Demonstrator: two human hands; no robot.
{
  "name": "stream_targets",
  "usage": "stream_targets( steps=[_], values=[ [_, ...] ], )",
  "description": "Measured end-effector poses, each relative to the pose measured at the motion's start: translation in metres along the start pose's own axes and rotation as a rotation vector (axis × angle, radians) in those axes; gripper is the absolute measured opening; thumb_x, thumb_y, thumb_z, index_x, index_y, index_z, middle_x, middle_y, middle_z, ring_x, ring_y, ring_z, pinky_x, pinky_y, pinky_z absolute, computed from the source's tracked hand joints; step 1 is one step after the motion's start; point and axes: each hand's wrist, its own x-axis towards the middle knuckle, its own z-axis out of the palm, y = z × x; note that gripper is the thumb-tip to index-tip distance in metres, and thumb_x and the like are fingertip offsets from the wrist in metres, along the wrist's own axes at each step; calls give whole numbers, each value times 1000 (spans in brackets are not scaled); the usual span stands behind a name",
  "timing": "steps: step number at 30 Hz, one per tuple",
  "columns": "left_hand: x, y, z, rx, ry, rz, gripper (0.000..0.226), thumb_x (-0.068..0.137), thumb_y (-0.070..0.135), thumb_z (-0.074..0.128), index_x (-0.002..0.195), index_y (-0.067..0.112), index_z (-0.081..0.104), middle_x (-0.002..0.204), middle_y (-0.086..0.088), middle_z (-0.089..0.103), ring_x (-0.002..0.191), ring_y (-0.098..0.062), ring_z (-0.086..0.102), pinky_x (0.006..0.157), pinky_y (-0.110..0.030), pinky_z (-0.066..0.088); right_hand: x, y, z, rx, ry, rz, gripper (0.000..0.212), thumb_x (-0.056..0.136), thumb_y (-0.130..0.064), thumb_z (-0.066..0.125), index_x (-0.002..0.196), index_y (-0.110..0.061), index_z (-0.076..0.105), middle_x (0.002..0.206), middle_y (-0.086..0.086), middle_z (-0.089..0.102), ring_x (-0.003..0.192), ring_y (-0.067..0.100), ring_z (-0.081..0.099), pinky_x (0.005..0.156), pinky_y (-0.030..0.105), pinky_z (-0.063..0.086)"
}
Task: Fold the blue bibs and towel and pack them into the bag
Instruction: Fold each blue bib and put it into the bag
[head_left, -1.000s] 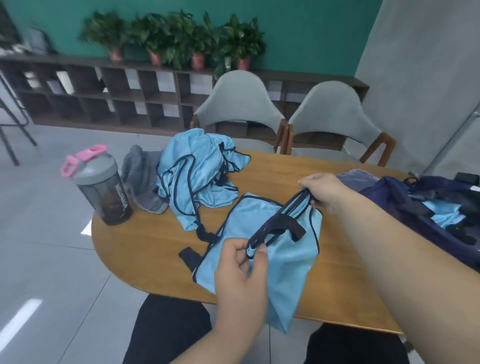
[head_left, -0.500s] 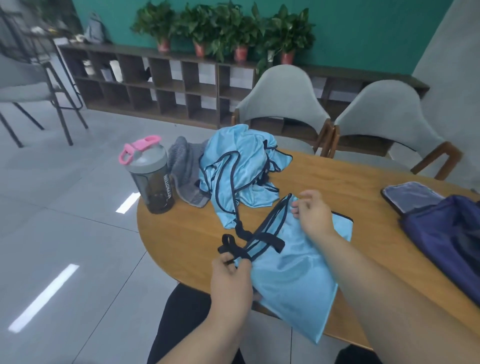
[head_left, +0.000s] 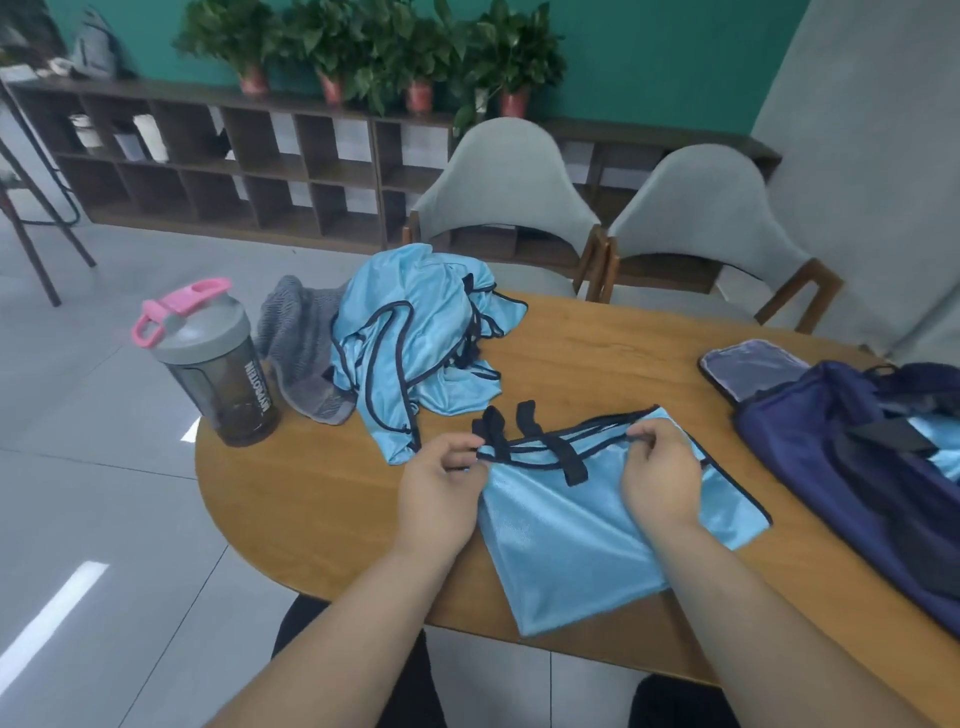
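Note:
A light blue bib (head_left: 566, 535) with dark trim and black straps lies flat on the wooden table (head_left: 322, 499), its lower end hanging over the near edge. My left hand (head_left: 441, 483) pinches its top left corner by the straps. My right hand (head_left: 660, 467) pinches the top edge further right. A crumpled heap of more blue bibs (head_left: 415, 343) lies behind, partly over a grey towel (head_left: 301, 348). The navy bag (head_left: 857, 467) sits open at the right with blue cloth inside.
A dark shaker bottle (head_left: 218, 374) with a pink-and-grey lid stands at the table's left end. A phone or tablet (head_left: 748, 369) lies beside the bag. Two grey chairs (head_left: 504, 197) stand behind the table, a low shelf with potted plants beyond.
The bib, held up a second ago, now lies spread flat on the table. Both hands have come down to its top edge. The camera view has shifted left, then back right.

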Motion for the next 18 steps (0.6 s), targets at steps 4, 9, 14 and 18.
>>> stream_targets(
  steps=[4, 9, 14, 18],
  values=[
    [14, 9, 9, -29, -155, 19, 28, 91, 0, 76, 106, 24, 78, 101, -9, 72, 78, -13, 71, 79, -33, 63, -2, 14, -17, -1, 37, 33, 26, 99, -9, 48, 109, -29, 61, 113, 1, 67, 105, 24, 63, 88, 35, 48],
    [22, 15, 13, 79, -288, 97, 19, 93, 6, 77, 103, 23, 79, 82, 7, 75, 67, 0, 63, 72, -20, 52, -2, 17, -26, -15, 71, 52, 28, 98, -8, 48, 109, -31, 59, 117, 1, 66, 113, 27, 60, 90, 36, 49],
    [27, 16, 10, 149, -356, 120, 20, 91, 7, 79, 97, 26, 82, 90, 0, 79, 77, -3, 68, 77, -16, 53, -2, 17, -25, -52, 72, 44, 28, 98, -8, 50, 116, -23, 65, 124, 0, 64, 124, 26, 53, 96, 35, 43],
    [31, 21, 6, 186, -404, 84, 12, 86, 14, 86, 96, 21, 83, 90, -1, 80, 80, -7, 70, 84, -24, 58, -3, 16, -25, -85, 56, 33, 27, 99, -8, 52, 118, -21, 66, 127, 1, 62, 127, 26, 50, 94, 32, 38]
  ],
)
